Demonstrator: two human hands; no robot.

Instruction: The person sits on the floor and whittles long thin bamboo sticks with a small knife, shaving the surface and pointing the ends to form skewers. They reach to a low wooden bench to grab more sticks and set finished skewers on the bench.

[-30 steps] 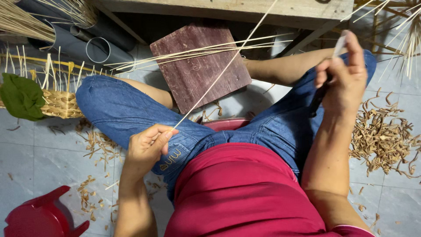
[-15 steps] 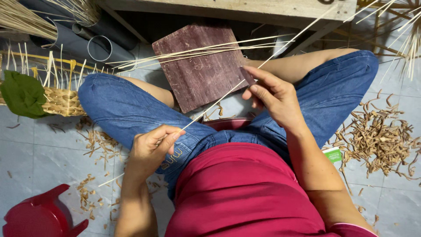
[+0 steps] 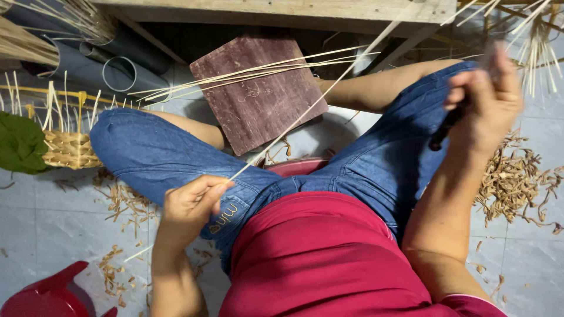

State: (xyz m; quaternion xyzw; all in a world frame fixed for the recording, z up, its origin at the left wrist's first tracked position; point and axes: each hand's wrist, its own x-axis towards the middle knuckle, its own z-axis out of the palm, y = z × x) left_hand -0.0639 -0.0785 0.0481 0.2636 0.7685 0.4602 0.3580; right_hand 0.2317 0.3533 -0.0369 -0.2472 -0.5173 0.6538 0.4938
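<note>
While the person sits low with knees spread in blue jeans (image 3: 153,158) and a red shirt (image 3: 329,258), the left hand (image 3: 191,205) is pinched shut on the near end of a long thin bamboo strip (image 3: 305,114). That strip runs up and to the right from the fingers, crossing over the left thigh and the dark wooden board (image 3: 258,94), and heads toward the wooden bench edge (image 3: 282,10) at the top.

The right hand (image 3: 487,100) is raised over the right knee and pretty blurred, but it's clenched around a dark handle (image 3: 446,126) that pokes out below the fist. Can't tell if there's a blade on it, the blur eats that part. It sits well apart from the strip.

A loose bunch of more pale strips (image 3: 258,70) lies across the top of the board, fanning out to the left. Grey pipes (image 3: 111,64) lie on the floor behind the left knee. Just beside that knee there's a half-woven basket (image 3: 67,147) with upright strips sticking out of it, and a big green leaf (image 3: 20,144) touching its left side. Shavings (image 3: 517,182) are piled on the tiles near the right leg, with a smaller scatter by the left one. A red plastic stool (image 3: 50,293) shows in the bottom left corner.
</note>
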